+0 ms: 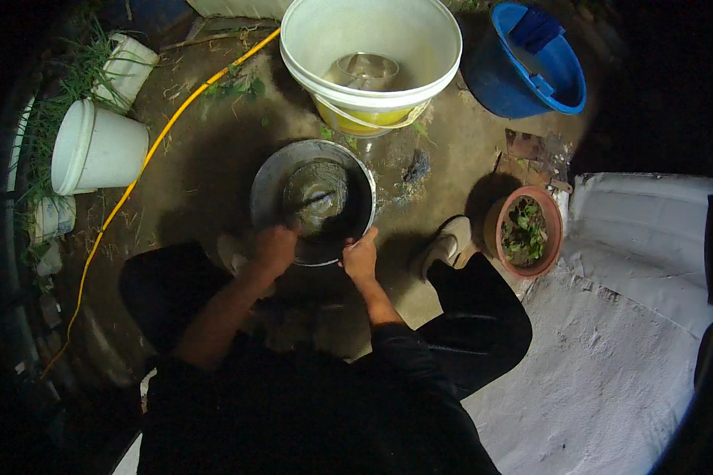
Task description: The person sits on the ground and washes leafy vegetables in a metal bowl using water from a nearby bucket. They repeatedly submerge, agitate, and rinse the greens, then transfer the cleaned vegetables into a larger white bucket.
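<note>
A round metal pot (267,184), wet and soiled inside, stands tilted on the ground between my feet. My right hand (360,255) grips its rim at the lower right. At the pot's lower left, my left hand (276,249) is curled into a fist, slightly blurred; whether something sits in its fingers cannot be seen. Just beyond the pot is a large white bucket (371,101) with a wire-like handle, holding liquid and a clear round container (368,66). The blue tub (487,83) at the upper right has a dark blue cloth (536,29) over its rim.
A yellow hose (172,122) curves along the ground at left, beside a white pail (110,148) lying on its side and grass. To the right are a potted plant (526,231) and a rough white wall surface (594,356). Dark residue (417,166) marks the wet ground.
</note>
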Demonstrator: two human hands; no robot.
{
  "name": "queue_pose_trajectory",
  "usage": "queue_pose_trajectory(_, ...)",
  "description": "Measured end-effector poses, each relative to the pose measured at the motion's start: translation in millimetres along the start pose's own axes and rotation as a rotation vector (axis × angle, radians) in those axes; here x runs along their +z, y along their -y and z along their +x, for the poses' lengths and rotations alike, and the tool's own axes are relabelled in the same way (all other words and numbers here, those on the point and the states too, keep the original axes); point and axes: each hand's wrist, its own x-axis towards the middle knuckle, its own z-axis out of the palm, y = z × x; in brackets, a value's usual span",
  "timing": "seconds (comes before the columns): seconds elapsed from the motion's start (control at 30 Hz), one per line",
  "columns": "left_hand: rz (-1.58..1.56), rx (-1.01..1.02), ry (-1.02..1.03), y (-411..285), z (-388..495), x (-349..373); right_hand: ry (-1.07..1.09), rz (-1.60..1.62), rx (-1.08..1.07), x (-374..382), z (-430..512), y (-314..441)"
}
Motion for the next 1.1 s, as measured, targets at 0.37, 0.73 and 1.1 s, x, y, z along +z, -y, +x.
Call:
queue_pose_trajectory(0.37, 0.064, 0.034, -0.103, 19, 6, 13, -0.014, -0.017, -0.019, 5, 0, -7)
queue_pose_trajectory(0.73, 0.042, 0.021, -0.042, 12, 19, 21, -0.016, -0.029, 0.021, 1, 1, -11)
queue_pose_trajectory(1.1, 0.105, -0.06, 0.079, -4, 5, -36, -0.013, -0.021, 0.003, 1, -1, -2)
